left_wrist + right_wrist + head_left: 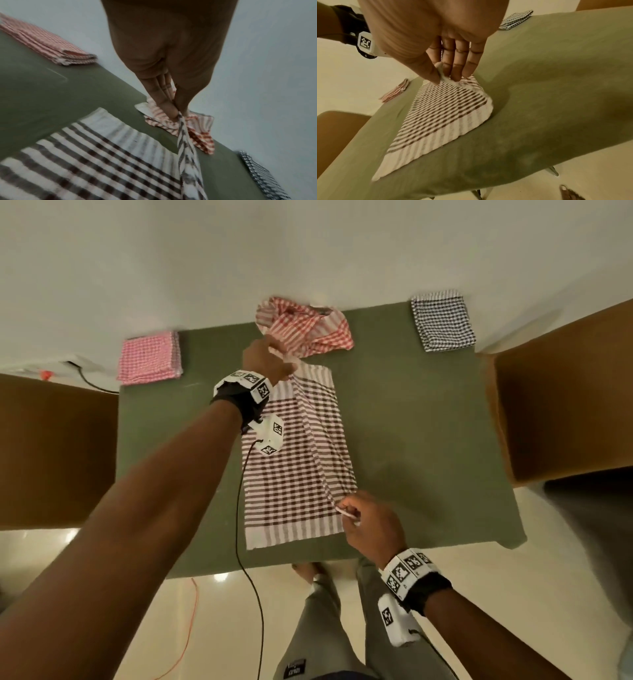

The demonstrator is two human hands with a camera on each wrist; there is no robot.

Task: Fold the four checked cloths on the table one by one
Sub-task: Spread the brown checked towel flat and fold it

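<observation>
A brown-and-white checked cloth (291, 467) lies on the green table (411, 440), its right edge lifted into a taut ridge. My left hand (274, 361) pinches the far corner of that edge, seen in the left wrist view as the left hand (175, 111) on the cloth (102, 162). My right hand (356, 511) pinches the near corner; in the right wrist view the right hand (443, 77) grips the cloth (440, 115). A red checked cloth (305, 326) lies crumpled at the far edge. A pink one (149, 357) sits folded far left, a black one (443, 320) folded far right.
Brown chairs or boxes stand at the left (51, 446) and right (565, 405) of the table. A black cable (239, 525) hangs from my left wrist over the near edge. An orange cable (191, 628) lies on the pale floor beside my legs (325, 628).
</observation>
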